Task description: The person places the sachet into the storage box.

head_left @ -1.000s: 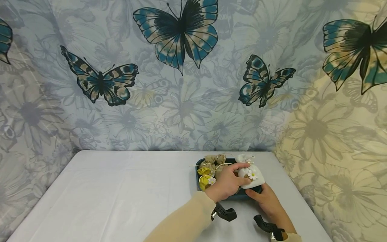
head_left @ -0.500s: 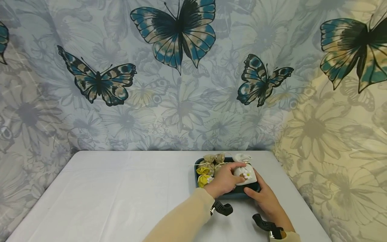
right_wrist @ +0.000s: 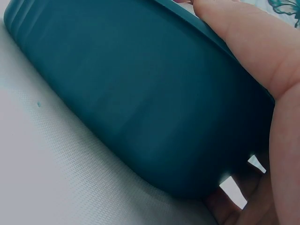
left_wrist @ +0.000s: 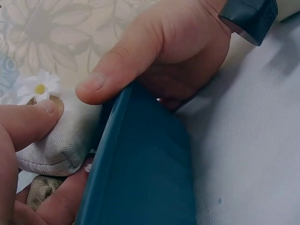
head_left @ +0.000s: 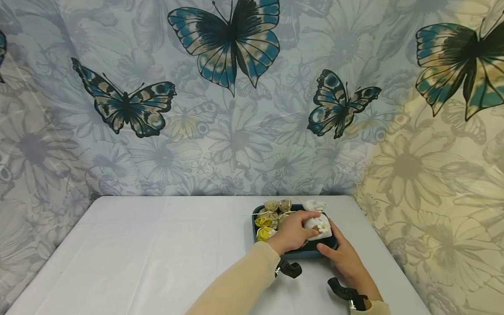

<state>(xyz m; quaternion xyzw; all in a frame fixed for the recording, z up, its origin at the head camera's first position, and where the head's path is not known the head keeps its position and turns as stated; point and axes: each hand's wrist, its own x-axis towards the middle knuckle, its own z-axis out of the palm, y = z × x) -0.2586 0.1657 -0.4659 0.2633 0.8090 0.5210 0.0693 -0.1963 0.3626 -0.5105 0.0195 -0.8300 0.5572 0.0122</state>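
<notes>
My left hand (head_left: 294,229) reaches over a deep blue-green plastic tray (head_left: 311,254) and holds a white drawstring pouch (head_left: 325,233) with a daisy on its front. In the left wrist view the thumb presses on the front of the pouch (left_wrist: 77,129), beside the flower, and fingers lie lower down inside the tray wall (left_wrist: 150,164). My right hand (head_left: 348,259) grips the tray's near right corner. Its thumb (right_wrist: 253,42) lies along the rim in the right wrist view, while the fingers curl round the end, partly hidden.
Beige pouches (head_left: 271,206) stand at the tray's back left, and a yellow pouch (head_left: 264,234) with a white flower sits in front of them. The tray rests on a white-covered table (head_left: 157,253). A butterfly-print cloth (head_left: 240,144) hangs behind and along the sides.
The white pouch has shifted slightly left and deeper into the tray in my left hand. My right fingers have come up along the tray's right end. The head view has drifted slightly.
</notes>
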